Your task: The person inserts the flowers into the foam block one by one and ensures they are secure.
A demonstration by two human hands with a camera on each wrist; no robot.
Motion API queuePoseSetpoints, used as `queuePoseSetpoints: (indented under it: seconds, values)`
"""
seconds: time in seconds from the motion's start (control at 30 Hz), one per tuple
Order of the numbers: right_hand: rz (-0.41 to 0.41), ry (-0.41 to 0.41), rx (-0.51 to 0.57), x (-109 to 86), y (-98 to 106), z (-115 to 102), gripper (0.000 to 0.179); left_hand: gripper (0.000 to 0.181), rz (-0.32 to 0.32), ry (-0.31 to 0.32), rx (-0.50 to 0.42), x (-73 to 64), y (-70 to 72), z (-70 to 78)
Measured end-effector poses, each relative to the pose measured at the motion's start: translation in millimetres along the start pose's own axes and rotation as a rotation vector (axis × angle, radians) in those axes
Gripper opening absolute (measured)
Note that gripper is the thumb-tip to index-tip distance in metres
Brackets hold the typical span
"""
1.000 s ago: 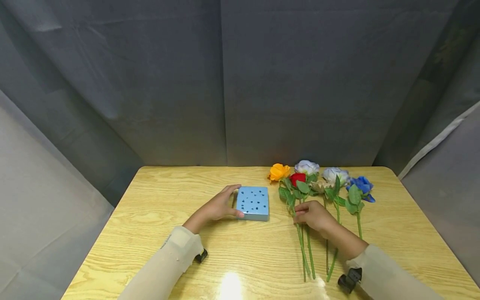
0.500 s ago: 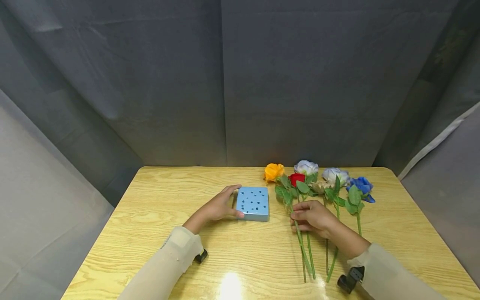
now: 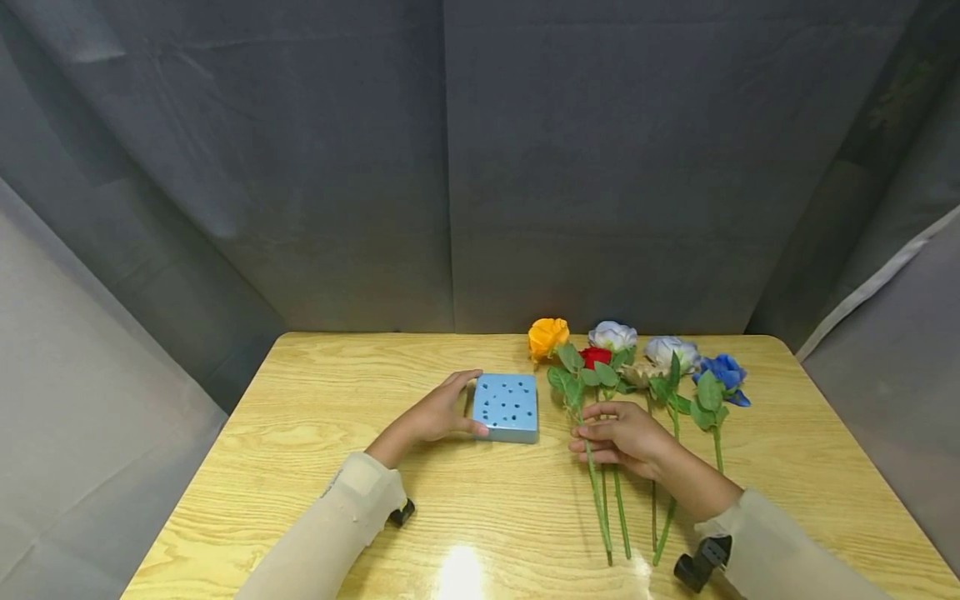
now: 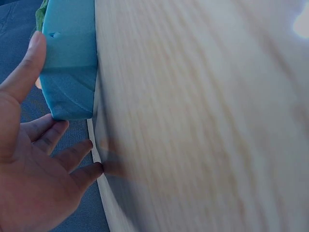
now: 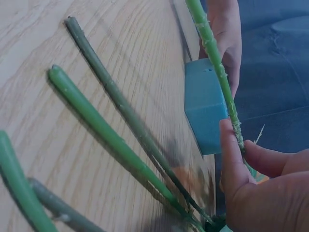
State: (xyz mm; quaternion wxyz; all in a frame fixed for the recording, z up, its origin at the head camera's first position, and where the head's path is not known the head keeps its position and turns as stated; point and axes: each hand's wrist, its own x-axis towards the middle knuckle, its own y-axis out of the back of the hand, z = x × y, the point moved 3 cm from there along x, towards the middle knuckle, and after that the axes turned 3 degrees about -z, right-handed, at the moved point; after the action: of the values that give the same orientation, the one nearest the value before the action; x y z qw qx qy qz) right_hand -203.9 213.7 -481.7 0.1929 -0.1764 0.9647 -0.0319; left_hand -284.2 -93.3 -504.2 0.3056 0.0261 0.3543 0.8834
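A light-blue foam block (image 3: 507, 408) dotted with holes sits on the wooden table. My left hand (image 3: 441, 412) holds its left side, thumb at the near edge and a finger at the far edge; the left wrist view shows the other fingers spread beside the block (image 4: 70, 72). To the right, my right hand (image 3: 628, 437) pinches the stem of an orange artificial rose (image 3: 548, 337) between thumb and finger. In the right wrist view that green stem (image 5: 212, 50) is raised off the table and slants past the block. A red rose (image 3: 596, 357) lies just beside it, partly covered by leaves.
Two pale lilac roses (image 3: 612, 335), a beige flower (image 3: 639, 373) and a blue rose (image 3: 723, 372) lie to the right, stems toward the near edge. Grey curtains (image 3: 360, 208) hang behind and beside the wooden table (image 3: 315, 400).
My right hand has shifted slightly left and lifted the orange rose's stem, so its bloom has moved left and up from the other flowers. The left hand and block have stayed still.
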Motion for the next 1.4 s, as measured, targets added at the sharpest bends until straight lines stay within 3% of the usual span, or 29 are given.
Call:
queuePoseSetpoints:
  seconds: [0.8, 1.1, 1.4]
  values:
    - [0.037, 0.069, 0.029, 1.3, -5, -10, 0.04, 0.108, 0.009, -0.011, -0.004, 0.1, -0.3, 2.1]
    - [0.065, 0.147, -0.044, 3.9, -9, -23, 0.021, 0.108, 0.012, -0.019, -0.014, 0.4, -0.5, 0.9]
    - [0.11, 0.189, -0.095, 7.0, -13, -37, 0.024, 0.108, -0.003, -0.012, 0.001, 0.0, -0.7, -0.4]
